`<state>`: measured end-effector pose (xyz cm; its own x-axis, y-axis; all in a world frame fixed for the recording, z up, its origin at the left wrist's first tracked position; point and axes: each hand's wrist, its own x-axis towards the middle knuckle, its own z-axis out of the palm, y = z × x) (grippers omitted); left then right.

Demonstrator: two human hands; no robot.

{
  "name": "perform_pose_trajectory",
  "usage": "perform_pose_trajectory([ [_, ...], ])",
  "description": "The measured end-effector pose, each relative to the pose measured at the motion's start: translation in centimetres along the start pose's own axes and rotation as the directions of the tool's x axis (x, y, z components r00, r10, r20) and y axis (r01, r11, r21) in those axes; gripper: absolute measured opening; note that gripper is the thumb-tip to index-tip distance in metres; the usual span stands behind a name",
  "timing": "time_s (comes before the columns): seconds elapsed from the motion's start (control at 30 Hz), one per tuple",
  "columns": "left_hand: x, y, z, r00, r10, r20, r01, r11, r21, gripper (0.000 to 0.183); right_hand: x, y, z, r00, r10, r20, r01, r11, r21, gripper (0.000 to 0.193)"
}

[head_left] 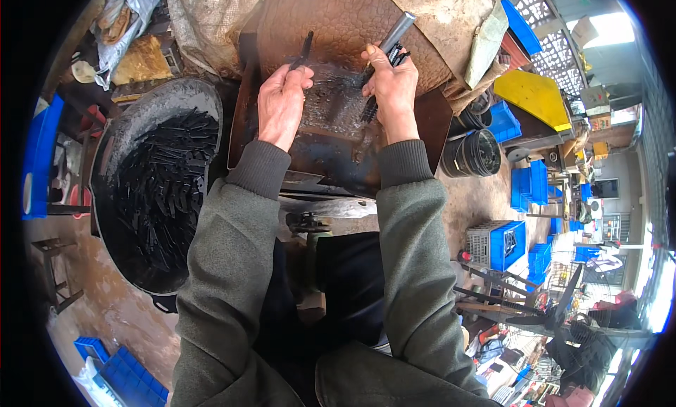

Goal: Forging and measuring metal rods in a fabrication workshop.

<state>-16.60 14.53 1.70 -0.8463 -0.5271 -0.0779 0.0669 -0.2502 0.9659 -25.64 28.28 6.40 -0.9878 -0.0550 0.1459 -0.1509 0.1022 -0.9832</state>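
My left hand (pixel 284 97) is closed on a narrow black strip (pixel 307 46), which sticks up past the fingers. In my right hand (pixel 391 86) is a grey metal bar (pixel 400 28), its smooth end pointing up and right. Small black pieces show beside the bar, partly hidden by the fingers. Below that hand hangs a dark, rough-edged part (pixel 369 110); I cannot tell whether it belongs to the bar. Both hands are over a stained, wet-looking brown work surface (pixel 331 150). To the left, a large black basin (pixel 204 90) holds many thin black strips (pixel 165 174).
A brown textured sheet (pixel 317 20) rises behind the work surface. Black buckets (pixel 470 153) and a yellow panel (pixel 531 99) stand to the right. Farther right are blue crates (pixel 508 243) and a fan (pixel 556 312). More blue crates (pixel 130 379) lie at lower left.
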Motion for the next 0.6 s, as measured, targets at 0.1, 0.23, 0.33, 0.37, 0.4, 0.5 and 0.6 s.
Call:
perform_pose_trajectory([
  [0.1,-0.06,-0.01,0.05,1.000,-0.001,0.007,0.001,1.000,-0.001,0.030,0.06,0.11,-0.13,1.000,-0.002,-0.005,0.002,1.000,0.005,0.024],
  [0.23,0.36,-0.50,-0.09,0.999,0.054,0.003,-0.054,0.998,0.021,0.030,0.04,-0.01,0.00,1.000,0.009,-0.003,-0.009,1.000,-0.003,0.024],
  [0.33,0.36,-0.59,-0.01,0.999,0.043,0.002,-0.043,0.999,0.027,0.030,0.07,-0.02,-0.02,1.000,0.010,0.010,-0.010,1.000,0.002,0.024],
  [0.37,0.35,-0.59,0.05,0.999,0.037,0.000,-0.037,0.999,0.028,0.030,0.05,0.00,-0.05,1.000,0.010,0.008,-0.010,1.000,0.002,0.024],
  [0.4,0.37,-0.64,0.09,0.999,0.037,0.002,-0.037,0.999,0.028,0.030,0.03,0.02,-0.07,1.000,0.005,0.007,-0.005,1.000,-0.002,0.024],
  [0.5,0.38,-0.66,0.15,0.999,0.035,0.006,-0.036,0.999,0.030,0.031,0.01,0.05,-0.08,1.000,-0.006,0.006,0.006,1.000,-0.008,0.025],
  [0.6,0.37,-0.66,0.21,0.999,0.038,0.005,-0.038,0.999,0.022,0.031,0.12,0.00,-0.04,1.000,-0.001,0.007,0.001,1.000,-0.022,0.025],
])
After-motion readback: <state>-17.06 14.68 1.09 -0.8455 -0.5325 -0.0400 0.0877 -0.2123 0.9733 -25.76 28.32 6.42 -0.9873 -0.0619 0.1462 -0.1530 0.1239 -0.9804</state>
